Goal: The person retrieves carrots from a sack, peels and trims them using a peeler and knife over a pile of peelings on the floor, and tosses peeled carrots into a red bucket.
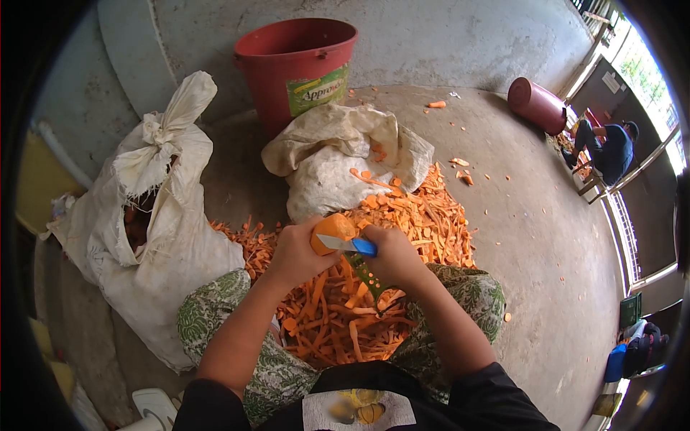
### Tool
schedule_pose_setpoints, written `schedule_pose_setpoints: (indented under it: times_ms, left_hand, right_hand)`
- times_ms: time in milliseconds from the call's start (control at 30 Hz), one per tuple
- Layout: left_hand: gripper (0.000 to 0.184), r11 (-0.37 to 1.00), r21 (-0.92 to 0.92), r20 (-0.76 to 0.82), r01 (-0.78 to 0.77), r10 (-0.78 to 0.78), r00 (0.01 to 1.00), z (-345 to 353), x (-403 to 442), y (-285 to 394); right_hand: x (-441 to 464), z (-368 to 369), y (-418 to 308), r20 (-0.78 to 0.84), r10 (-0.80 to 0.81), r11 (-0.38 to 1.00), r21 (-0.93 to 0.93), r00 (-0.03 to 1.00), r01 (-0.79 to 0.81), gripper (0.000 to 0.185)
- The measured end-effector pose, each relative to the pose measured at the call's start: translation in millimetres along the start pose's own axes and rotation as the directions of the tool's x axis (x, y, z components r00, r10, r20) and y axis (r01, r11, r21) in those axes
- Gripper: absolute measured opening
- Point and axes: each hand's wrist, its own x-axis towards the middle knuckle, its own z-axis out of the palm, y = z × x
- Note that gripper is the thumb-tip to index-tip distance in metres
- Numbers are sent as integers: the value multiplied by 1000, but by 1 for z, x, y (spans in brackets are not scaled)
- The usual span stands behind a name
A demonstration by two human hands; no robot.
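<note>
My left hand (295, 253) is closed around a thick, peeled-looking carrot (339, 225). In my right hand (395, 257) is a knife (335, 243) with a short pale blade and a blue handle. The blade lies across the carrot, pointing left; whether it is cutting in, I cannot tell. Below both hands, between my legs, spreads a heap of orange carrot peelings (338, 316). Part of a green perforated plastic edge (368, 279) shows under my right hand. More peelings and cut ends (431, 223) are piled just beyond my hands.
A white sack (316, 187) lies open beyond the heap, before a red bucket (287, 86). At left stands a tied white sack (151, 287) with a torn opening. Carrot scraps (466, 178) dot the concrete floor. Far right, a seated person (614, 154) is near a tipped red barrel (535, 105).
</note>
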Motion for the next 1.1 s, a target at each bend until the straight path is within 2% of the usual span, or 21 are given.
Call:
schedule_pose_setpoints:
  times_ms: [133,267,333,367,467,500,533,567,600,633,667,700,733,767,800,833,900,967,1033,1067,1100]
  left_hand:
    - [28,998,-8,-34,-58,58,998,-5,-1,3]
    - [26,998,-44,-63,-33,30,998,-3,-3,1]
    - [27,997,67,-90,-32,38,995,-4,-4,0]
    - [27,997,64,-86,-31,37,996,-2,-5,-3]
    - [28,961,261,-148,-90,132,980,-4,-6,-12]
    - [28,975,-132,42,180,-176,984,-6,-6,-14]
    - [29,761,-433,322,483,-370,871,-7,-7,-14]
    - [29,758,-435,318,486,-375,871,-6,-10,-9]
    - [28,839,-467,322,279,-132,937,-8,-12,4]
    - [28,865,-499,328,61,123,937,-11,-14,13]
    - [29,869,-490,351,60,134,927,-13,-14,16]
    - [29,868,-492,358,64,134,924,-14,-16,13]
    - [30,860,-487,308,153,5,952,-16,-17,9]
    - [32,840,-488,248,238,-127,960,-18,-17,8]
    - [35,934,-292,251,204,-130,959,-22,-13,12]
    - [35,935,-291,250,202,-130,960,-21,-13,14]
    - [35,970,231,524,82,-195,829,-13,-11,17]
    - [39,915,402,745,-40,-301,595,9,-25,3]
    - [38,874,361,927,-325,-297,231,23,-40,-16]
    - [38,874,362,926,-325,-296,235,18,-38,-23]
    - [38,867,359,933,-347,-326,150,4,-24,-22]
  right_hand:
    - [6,8,3,-2,110,992,62,994,-110,12]
    - [14,17,7,-36,85,996,25,996,-85,13]
    - [16,21,8,-61,152,988,26,987,-150,13]
    - [16,24,10,-61,156,988,26,986,-155,13]
    - [19,27,16,-61,118,993,6,991,-118,11]
    - [22,27,17,-26,156,988,14,987,-156,12]
    - [24,27,18,12,192,981,19,981,-192,14]
    - [30,26,26,18,189,982,19,982,-189,14]
    - [38,22,41,26,364,931,-18,931,-364,15]
    - [42,19,51,23,534,845,-48,845,-532,16]
    - [44,17,56,24,543,840,-43,839,-542,16]
    - [45,15,59,-78,509,858,-30,857,-513,18]
    - [47,11,61,-182,465,879,-24,866,-477,20]
    - [47,3,63,-181,461,881,-25,868,-473,20]
    - [44,-10,60,-218,462,884,41,859,-465,22]
    - [39,-22,57,-256,469,883,109,845,-457,24]
    - [25,-50,46,-309,460,888,131,833,-441,26]
    - [17,-65,49,-363,448,894,149,817,-423,29]
    - [12,-74,56,-386,448,889,285,806,-358,32]
    - [13,-74,63,-429,393,917,244,813,-315,32]
    - [13,-75,62,-432,391,918,243,813,-312,32]
